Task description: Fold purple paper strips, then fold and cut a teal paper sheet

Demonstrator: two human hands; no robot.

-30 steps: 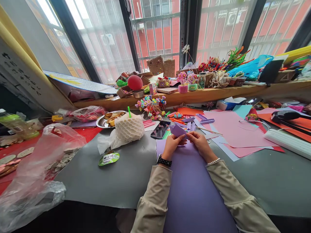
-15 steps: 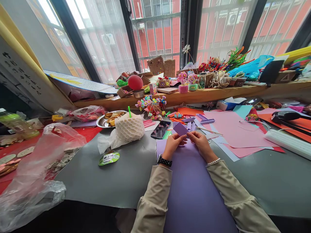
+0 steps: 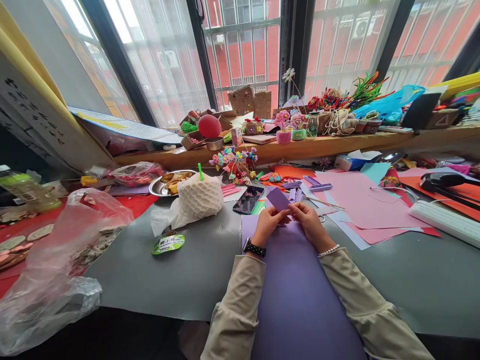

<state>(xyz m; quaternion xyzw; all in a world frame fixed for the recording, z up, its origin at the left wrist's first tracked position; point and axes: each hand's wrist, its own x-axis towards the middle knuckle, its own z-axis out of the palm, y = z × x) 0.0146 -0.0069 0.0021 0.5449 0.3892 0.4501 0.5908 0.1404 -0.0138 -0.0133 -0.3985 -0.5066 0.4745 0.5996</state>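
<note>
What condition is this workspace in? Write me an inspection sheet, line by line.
Surface: gray tabletop, partly covered by a large purple sheet.
Job's things: small purple paper piece, held up; folded purple strips lie beyond the hands.
Clutter: smartphone, net-wrapped coconut with green straw, overlapping pink sheets.
Hands: left hand and right hand pinch the small piece together.
Cables: white cable curves over pink paper near the power strip.
Surroundings: wooden sill crowded with crafts, barred windows behind.
</note>
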